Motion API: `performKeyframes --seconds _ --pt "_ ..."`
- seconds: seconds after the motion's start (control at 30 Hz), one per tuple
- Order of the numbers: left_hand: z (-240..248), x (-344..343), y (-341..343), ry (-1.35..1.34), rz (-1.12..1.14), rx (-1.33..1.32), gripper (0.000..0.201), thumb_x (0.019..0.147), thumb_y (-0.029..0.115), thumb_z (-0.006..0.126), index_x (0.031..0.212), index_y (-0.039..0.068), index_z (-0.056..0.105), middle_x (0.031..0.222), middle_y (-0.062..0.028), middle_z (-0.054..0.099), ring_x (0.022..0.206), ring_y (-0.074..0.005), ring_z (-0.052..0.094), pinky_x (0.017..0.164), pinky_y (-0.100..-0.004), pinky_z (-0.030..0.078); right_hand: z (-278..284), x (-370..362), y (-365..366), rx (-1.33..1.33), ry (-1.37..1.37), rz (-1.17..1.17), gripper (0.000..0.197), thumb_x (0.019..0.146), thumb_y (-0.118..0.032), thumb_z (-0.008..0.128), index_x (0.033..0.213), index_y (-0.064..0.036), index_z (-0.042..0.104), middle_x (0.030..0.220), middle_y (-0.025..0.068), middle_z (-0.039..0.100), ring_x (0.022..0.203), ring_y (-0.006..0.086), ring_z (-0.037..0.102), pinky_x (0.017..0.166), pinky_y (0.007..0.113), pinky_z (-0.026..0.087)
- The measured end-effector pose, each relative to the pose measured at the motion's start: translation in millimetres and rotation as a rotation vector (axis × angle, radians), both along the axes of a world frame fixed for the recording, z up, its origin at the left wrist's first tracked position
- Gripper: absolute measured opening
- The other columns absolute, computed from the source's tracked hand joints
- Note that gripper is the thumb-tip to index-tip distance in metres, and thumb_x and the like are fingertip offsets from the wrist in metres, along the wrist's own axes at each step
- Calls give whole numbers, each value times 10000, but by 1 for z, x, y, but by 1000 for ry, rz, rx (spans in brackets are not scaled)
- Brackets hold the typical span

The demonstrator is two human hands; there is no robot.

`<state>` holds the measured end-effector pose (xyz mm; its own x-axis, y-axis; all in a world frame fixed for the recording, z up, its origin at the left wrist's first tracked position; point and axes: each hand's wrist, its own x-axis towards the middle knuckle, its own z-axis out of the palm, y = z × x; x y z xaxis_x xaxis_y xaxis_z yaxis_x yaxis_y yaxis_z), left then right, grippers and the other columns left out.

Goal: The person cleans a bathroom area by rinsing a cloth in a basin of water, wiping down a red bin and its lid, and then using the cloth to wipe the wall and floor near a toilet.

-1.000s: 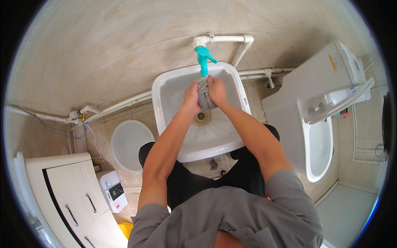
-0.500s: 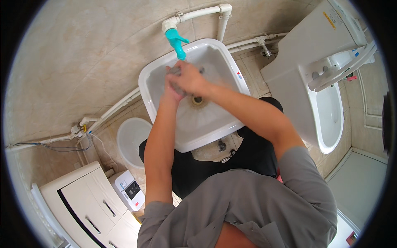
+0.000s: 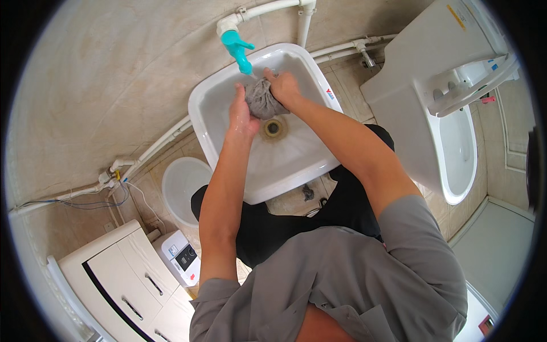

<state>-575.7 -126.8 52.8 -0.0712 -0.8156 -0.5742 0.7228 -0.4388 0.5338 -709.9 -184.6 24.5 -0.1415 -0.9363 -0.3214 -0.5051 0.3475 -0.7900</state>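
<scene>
A crumpled grey cloth [image 3: 263, 101] is bunched between my two hands, over the white sink [image 3: 199, 137]. Its left side rests against the palm of my left hand [image 3: 240, 117], whose thumb points up and whose fingers go under the cloth, partly hidden. On the other side my right hand [image 3: 285, 90] grips the bundle, its thumb stretched toward the tap. Just above the cloth is the spout of a turquoise tap [image 3: 235, 50], with a thin stream of water below it. The drain [image 3: 273, 128] lies beside the cloth in the basin.
White pipes [image 3: 273, 12] run along the tiled wall. Left of the sink stands a white bucket [image 3: 183, 191]; nearer are a white box with a dark panel [image 3: 183, 257] and a cream drawer cabinet [image 3: 122, 273]. A large white washbasin [image 3: 410, 97] leans at the right.
My hands were pressed together around the cloth with my right hand over it. They have moved apart, and more of the bunched cloth shows between them.
</scene>
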Motion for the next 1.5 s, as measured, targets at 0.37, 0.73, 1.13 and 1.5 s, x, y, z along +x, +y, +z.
performKeyframes --seconds 0.37,0.73,1.13,1.5 --pt "21 1 1 -273 21 301 470 1057 307 551 1465 100 445 1361 -138 587 1252 -378 571 1142 -563 421 12 -1 -13 42 -653 -24 464 903 -229 750 1289 -14 607 1239 150 677 1097 264 673 879 430 576" --pt "-70 56 -13 477 -290 -298 417 1053 366 458 1343 75 532 1327 -150 599 1213 -313 617 1048 -501 510 81 57 75 -516 -141 595 305 853 -311 773 909 -17 712 858 184 723 783 376 687 743 432 552" --pt "-19 28 -6 86 284 -181 319 1088 242 524 1313 16 538 1273 -103 636 1197 -266 606 1096 -473 463 27 16 5 480 -736 -142 564 989 -497 623 1325 -46 582 1205 120 681 1025 328 699 916 513 571" --pt "-3 63 16 -1420 -59 -355 276 938 181 696 1197 84 692 1123 -156 694 1140 -324 638 1002 -463 488 26 13 11 -272 209 313 734 766 -112 847 1380 -8 460 1289 215 619 1197 387 627 999 428 527"
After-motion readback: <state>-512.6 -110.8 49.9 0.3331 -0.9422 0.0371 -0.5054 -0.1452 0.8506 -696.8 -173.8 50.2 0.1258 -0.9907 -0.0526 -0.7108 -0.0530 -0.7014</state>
